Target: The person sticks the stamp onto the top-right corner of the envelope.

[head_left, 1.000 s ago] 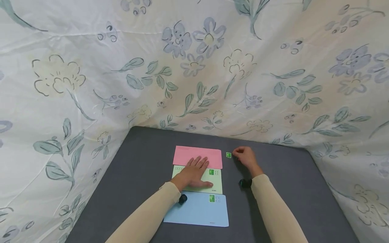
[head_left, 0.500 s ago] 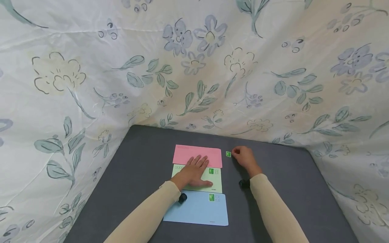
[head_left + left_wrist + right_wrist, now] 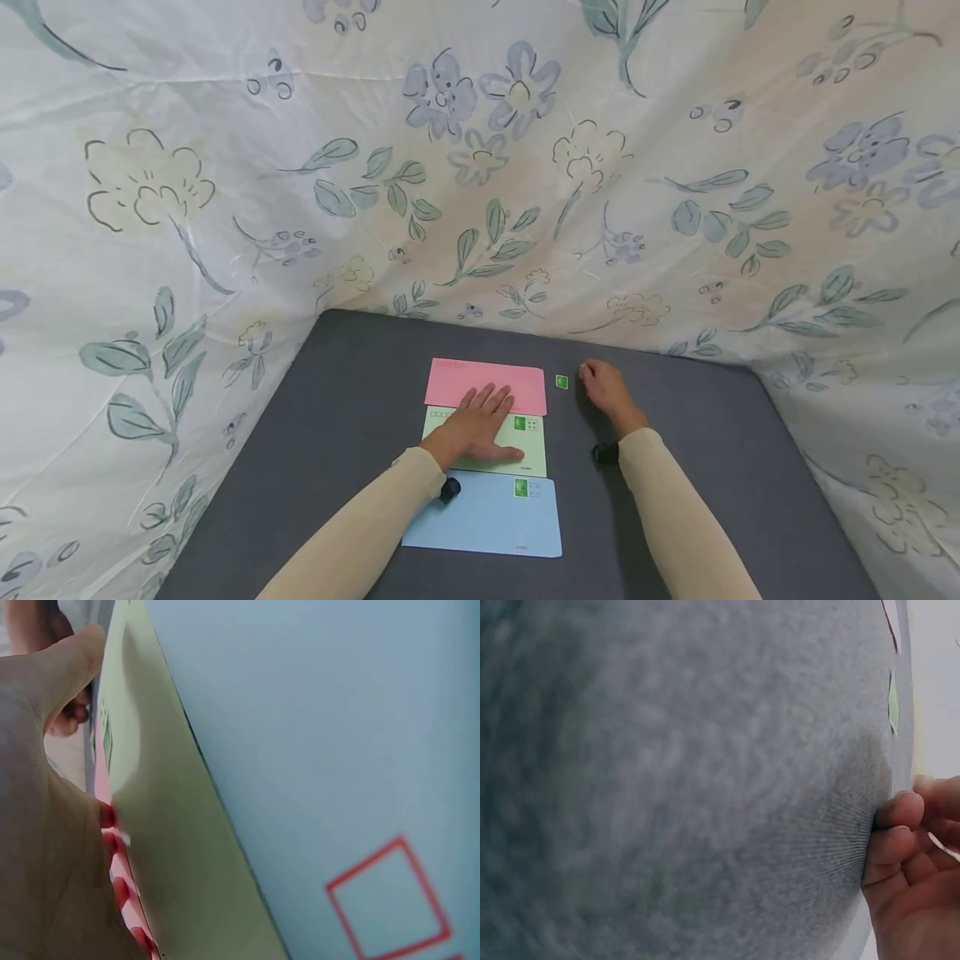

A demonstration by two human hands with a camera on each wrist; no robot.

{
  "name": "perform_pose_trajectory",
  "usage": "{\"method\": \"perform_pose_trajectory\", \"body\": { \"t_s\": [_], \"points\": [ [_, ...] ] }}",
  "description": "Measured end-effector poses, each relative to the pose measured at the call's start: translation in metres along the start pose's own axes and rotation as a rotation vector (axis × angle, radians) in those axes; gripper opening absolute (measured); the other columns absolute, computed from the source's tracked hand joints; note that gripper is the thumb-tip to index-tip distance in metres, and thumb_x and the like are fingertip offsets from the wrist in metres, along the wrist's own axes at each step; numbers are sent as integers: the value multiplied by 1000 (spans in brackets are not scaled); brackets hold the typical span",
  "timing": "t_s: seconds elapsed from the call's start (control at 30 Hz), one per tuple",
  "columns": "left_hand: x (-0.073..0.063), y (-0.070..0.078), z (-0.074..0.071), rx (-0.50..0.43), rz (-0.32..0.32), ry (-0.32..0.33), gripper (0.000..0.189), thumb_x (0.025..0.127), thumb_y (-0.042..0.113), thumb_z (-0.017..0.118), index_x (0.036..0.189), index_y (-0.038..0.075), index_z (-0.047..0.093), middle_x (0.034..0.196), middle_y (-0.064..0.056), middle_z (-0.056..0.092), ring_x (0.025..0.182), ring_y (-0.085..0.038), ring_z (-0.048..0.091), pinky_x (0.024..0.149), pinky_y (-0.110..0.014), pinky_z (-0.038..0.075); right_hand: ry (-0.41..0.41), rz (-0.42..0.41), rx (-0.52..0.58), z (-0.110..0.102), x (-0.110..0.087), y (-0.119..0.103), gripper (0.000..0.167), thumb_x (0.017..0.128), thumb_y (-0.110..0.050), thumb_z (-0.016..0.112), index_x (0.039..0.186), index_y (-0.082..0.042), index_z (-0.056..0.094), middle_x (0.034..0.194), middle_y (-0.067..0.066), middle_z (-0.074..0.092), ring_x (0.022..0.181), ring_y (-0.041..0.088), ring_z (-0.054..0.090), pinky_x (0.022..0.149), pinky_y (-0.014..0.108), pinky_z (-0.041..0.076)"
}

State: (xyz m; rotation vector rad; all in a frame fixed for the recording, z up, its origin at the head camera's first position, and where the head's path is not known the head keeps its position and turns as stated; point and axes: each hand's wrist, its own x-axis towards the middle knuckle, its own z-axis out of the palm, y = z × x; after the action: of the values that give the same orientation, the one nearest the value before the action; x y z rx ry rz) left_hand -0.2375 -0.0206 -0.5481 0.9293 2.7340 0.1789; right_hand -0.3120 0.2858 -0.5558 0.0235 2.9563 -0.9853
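Observation:
My left hand lies flat with spread fingers over the light green envelope, its fingertips reaching onto the pink envelope. In the left wrist view the thumb is raised beside the green envelope. A small green stamp lies on the dark tabletop, right of the pink envelope. Just right of that stamp, my right hand rests with curled fingers. In the right wrist view its fingers are bent down against the dark surface, and a thin white sliver shows between them. Nothing held is clearly visible.
A light blue envelope lies nearest me, below the green one, with a green stamp at its upper right. The green envelope bears a similar stamp. A flowered cloth hangs behind the dark table.
My right hand has drawn slightly right, away from the loose stamp, and its fingers have curled in more. The left hand and the envelopes have stayed put.

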Motion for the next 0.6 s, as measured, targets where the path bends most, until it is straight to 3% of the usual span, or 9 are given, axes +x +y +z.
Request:
{"method": "perform_pose_trajectory", "body": {
  "t_s": [0.2, 0.33, 0.6],
  "points": [
    [2, -2, 2, 6, -1, -1, 108, 96, 81, 52, 174, 13, 23, 182, -4, 14, 166, -30, 11, 132, -51, 11, 28, 51, 69, 2, -3, 0, 15, 110, -10, 61, 115, 0, 72, 99, 14, 69, 79, 25, 65, 69, 40, 53],
    [2, -3, 1, 2, -3, -4, 108, 96, 81, 53, 174, 13, 23, 182, -4, 14, 166, -30, 11, 132, -52, 11, 42, 75, 107, 4, -3, -4, 13, 107, -13, 70, 112, -3, 76, 103, 14, 72, 80, 24, 66, 69, 37, 54],
    [2, -3, -1, 6, 5, -7, 108, 97, 82, 52, 175, 13, 22, 182, -4, 13, 166, -30, 11, 132, -52, 12, 34, 121, 83, 5, 0, -13, 16, 105, -17, 74, 110, -3, 80, 108, 14, 75, 85, 25, 65, 71, 37, 55]
  ]
}}
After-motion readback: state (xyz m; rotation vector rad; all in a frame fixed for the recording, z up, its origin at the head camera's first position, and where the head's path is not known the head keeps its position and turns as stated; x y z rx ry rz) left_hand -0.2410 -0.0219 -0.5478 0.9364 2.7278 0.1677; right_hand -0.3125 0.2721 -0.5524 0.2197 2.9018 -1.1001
